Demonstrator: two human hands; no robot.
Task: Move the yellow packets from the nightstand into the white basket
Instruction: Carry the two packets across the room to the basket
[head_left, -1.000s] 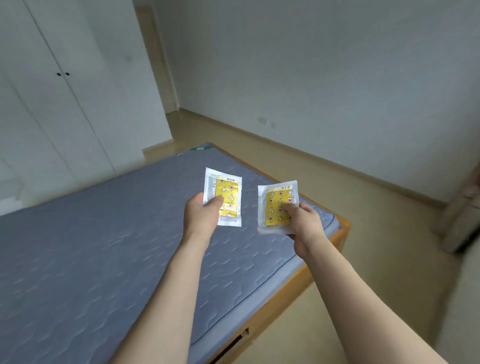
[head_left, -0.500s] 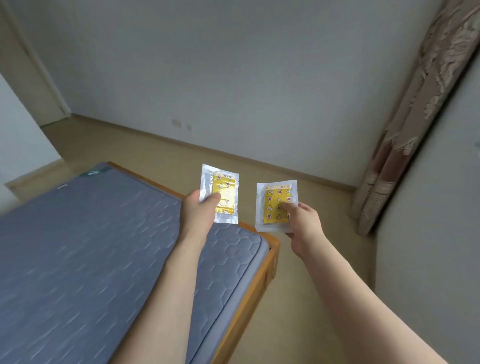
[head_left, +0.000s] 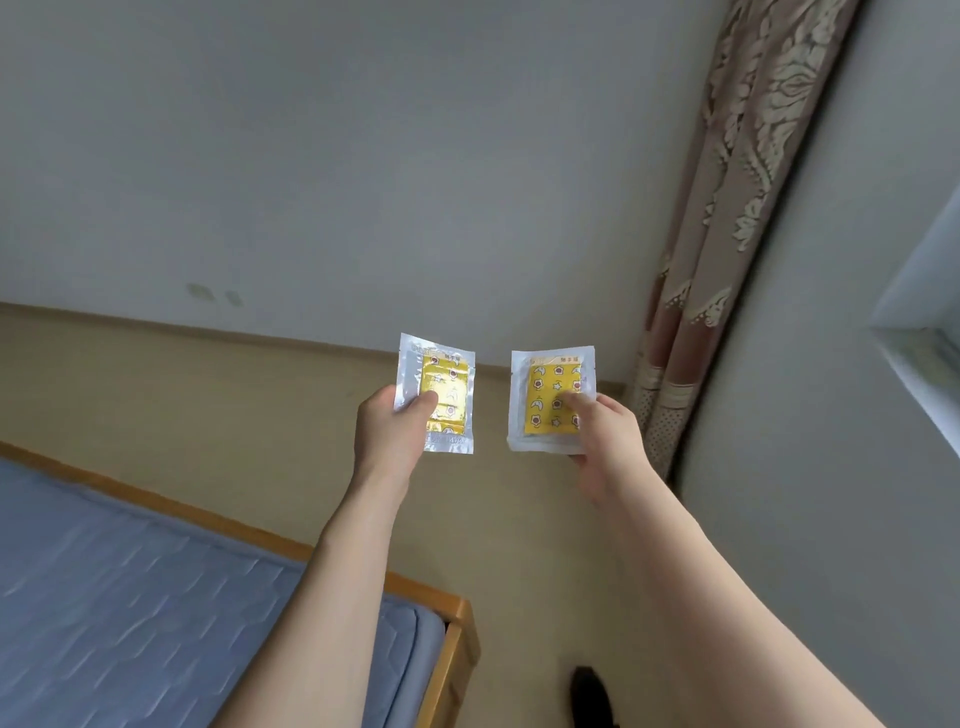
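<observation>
Head view showed both arms stretched forward, each hand carrying one packet over the tan floor (head_left: 218, 415), with the bed (head_left: 156, 613) at 7 o'clock and a patterned curtain (head_left: 737, 208) at 2 o'clock. Neither nightstand nor white basket was in sight, so I judged this the carrying stage, with the drop still to come.

The main risk looked like a slip: each packet was slick film held only near one edge, and a light pinch could let one slide out before the basket was reached. The basket also had yet to be found.

The left hand (head_left: 387, 439) held the left yellow packet (head_left: 439, 400) at its lower left corner, thumb (head_left: 423, 404) pressed on the front, the other fingers hidden behind. The right hand (head_left: 605, 441) pinched the right yellow packet (head_left: 550, 400) at its right edge, thumb on the printed face. Both packets stood roughly upright, side by side and apart, at the frame's centre.
</observation>
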